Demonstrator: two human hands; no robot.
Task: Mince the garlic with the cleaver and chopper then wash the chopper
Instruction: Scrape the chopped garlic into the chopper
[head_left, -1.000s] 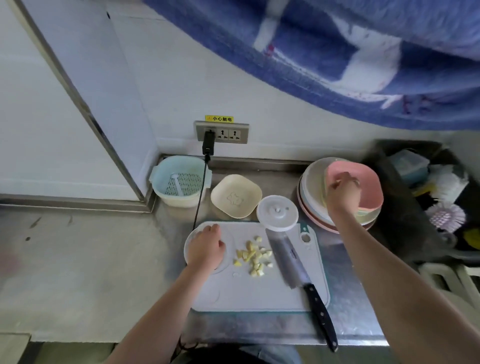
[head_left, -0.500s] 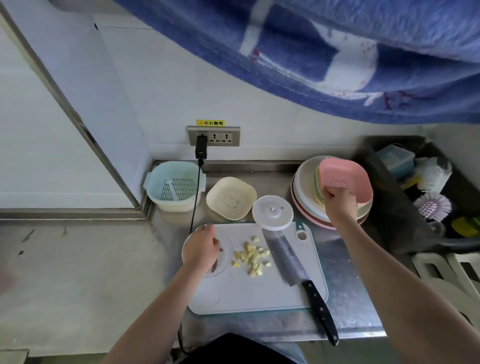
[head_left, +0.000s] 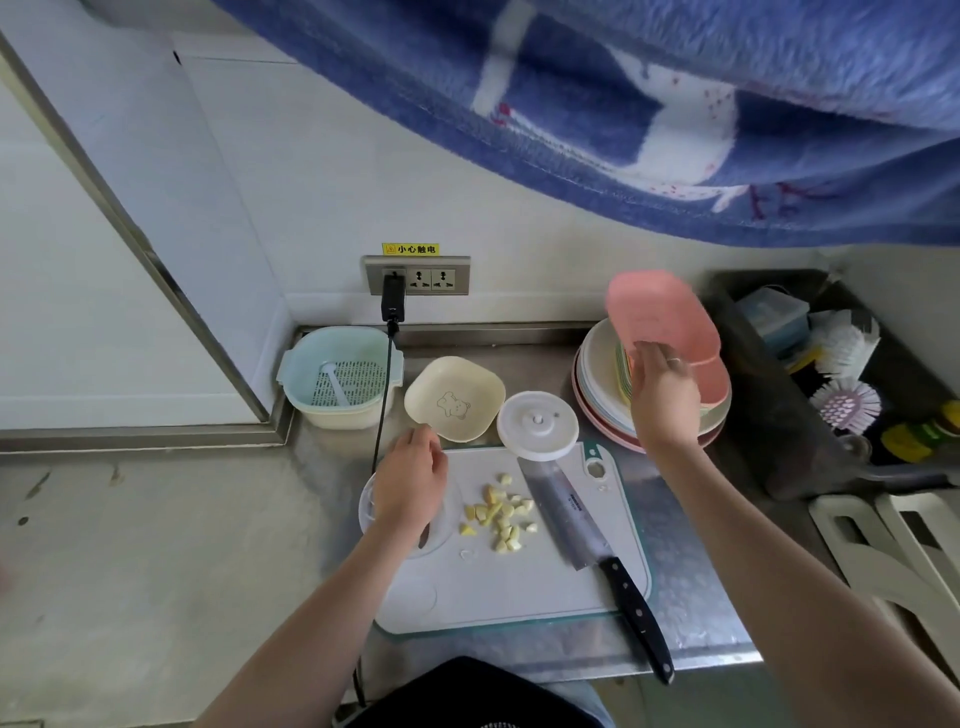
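Chopped garlic pieces (head_left: 500, 515) lie in the middle of the white cutting board (head_left: 519, 587). The cleaver (head_left: 592, 545) rests on the board to their right, black handle toward me. The clear chopper bowl (head_left: 436, 525) stands at the board's left edge, and my left hand (head_left: 410, 480) rests on top of it. Its white lid (head_left: 537, 425) lies at the board's far edge. My right hand (head_left: 662, 387) holds a pink dish (head_left: 660, 317) by its near rim, tilted up above a stack of plates (head_left: 597, 384).
A cream dish with a bear print (head_left: 454, 399) and a blue strainer basket (head_left: 343, 376) stand behind the board. A black cable (head_left: 383, 395) drops from the wall socket (head_left: 418, 275). Brushes (head_left: 847, 397) lie in a dark sink tray on the right. A blue cloth (head_left: 675, 104) hangs overhead.
My right hand has lifted the pink dish off the plate stack and tipped it upward. My left hand stays on the chopper bowl.
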